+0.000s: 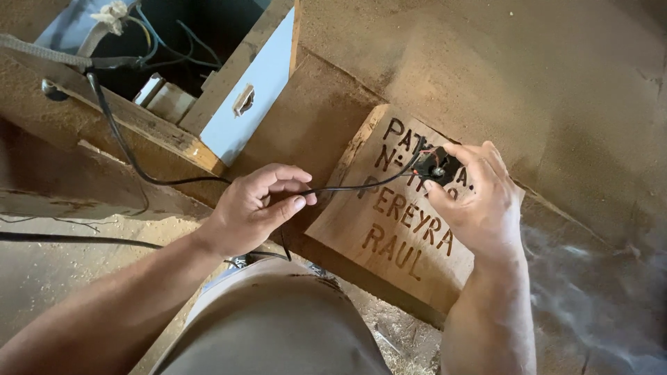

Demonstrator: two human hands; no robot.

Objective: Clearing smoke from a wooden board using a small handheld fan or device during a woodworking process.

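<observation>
Plug half hidden in right hand, cable in left hand.

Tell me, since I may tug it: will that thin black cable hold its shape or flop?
Probably floppy: the black cable sags between the left hand and right hand. Likely light, being pinched by fingertips alone. Its joint at the small black part may be fragile.

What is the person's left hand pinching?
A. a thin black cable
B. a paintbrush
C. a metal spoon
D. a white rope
A: the left hand pinches the thin black cable between thumb and fingers, and it runs across to the small black part held by the right hand.
</observation>
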